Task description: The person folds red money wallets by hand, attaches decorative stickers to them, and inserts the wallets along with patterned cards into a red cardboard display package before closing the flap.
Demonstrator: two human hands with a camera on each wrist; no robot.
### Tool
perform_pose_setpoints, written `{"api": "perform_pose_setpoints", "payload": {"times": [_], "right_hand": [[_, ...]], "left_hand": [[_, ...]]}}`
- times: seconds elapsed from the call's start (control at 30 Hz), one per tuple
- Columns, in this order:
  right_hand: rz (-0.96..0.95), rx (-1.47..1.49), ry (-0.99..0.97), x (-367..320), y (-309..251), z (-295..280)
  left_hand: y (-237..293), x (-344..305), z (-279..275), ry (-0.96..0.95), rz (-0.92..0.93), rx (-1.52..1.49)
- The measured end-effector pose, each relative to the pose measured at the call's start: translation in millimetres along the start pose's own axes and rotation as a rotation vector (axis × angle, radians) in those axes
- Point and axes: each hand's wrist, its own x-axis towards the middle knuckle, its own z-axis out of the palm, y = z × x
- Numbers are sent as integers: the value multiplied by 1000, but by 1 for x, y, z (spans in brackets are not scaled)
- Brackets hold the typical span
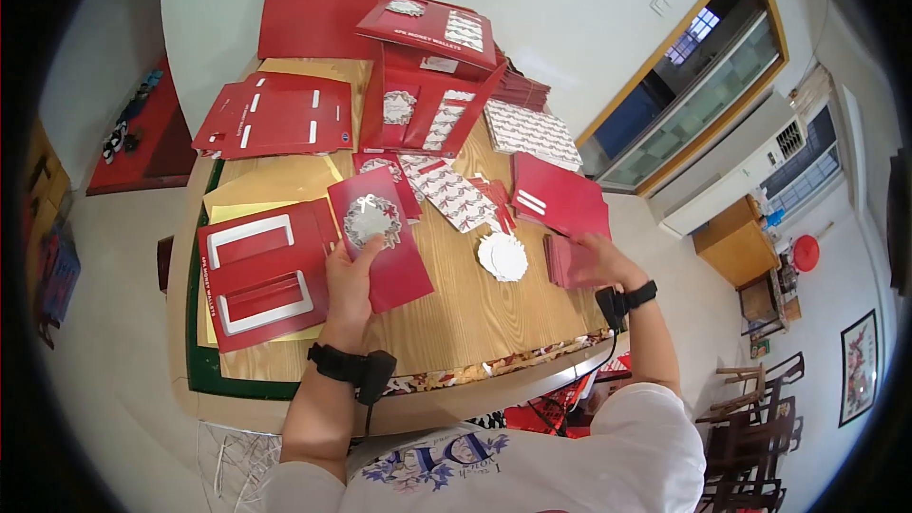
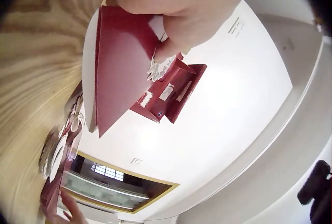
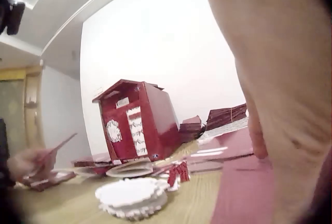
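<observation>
My left hand (image 1: 350,283) grips a red money wallet (image 1: 404,271), its thumb pressed on the pale wreath cut-out (image 1: 371,220) on the front. The left wrist view shows this wallet (image 2: 122,60) tilted above the wooden table, thumb over the wreath. At the table's right side my right hand (image 1: 610,264) lies over a stack of red wallets (image 1: 562,262), fingers loosely extended at its upper edge. White scalloped cut-outs (image 1: 503,257) lie in a pile left of that stack. Behind it are larger red sheets (image 1: 560,195) with white slots.
A flat red package card (image 1: 261,275) with two white-edged windows lies at left. Further back stand a red display box (image 1: 427,104) and a pile of red packaging (image 1: 275,116). Patterned strips (image 1: 451,192) and a patterned stack (image 1: 532,133) lie near the middle and back.
</observation>
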Motion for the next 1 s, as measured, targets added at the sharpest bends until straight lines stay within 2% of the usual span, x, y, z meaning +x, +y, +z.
{"api": "perform_pose_setpoints", "payload": {"times": [0.03,0.17,0.27,0.37,0.47,0.67,0.77,0.87,0.97,1.0], "right_hand": [[-42,-52,-43,-13,-10,0],[12,46,31,-37,4,32],[-13,267,75,-39,7,30],[314,-137,282,-29,21,15],[310,-345,304,-16,49,24],[400,-342,373,19,69,36],[174,5,43,-2,38,16],[-176,1,53,-37,-6,11],[141,187,-58,-49,-7,20],[50,173,-23,-50,1,23]], "left_hand": [[0,0,0,-3,-2,-8],[-1,-2,3,-10,-3,27],[-3,-4,5,-17,-19,45],[-6,-3,3,-34,-17,38],[-4,-3,5,-46,-15,28],[-3,-3,4,-44,-14,29],[0,-4,4,-44,-14,17],[4,-7,8,-86,-30,1],[-2,-9,10,-185,-53,-8],[-3,-10,10,-224,-59,-10]]}}
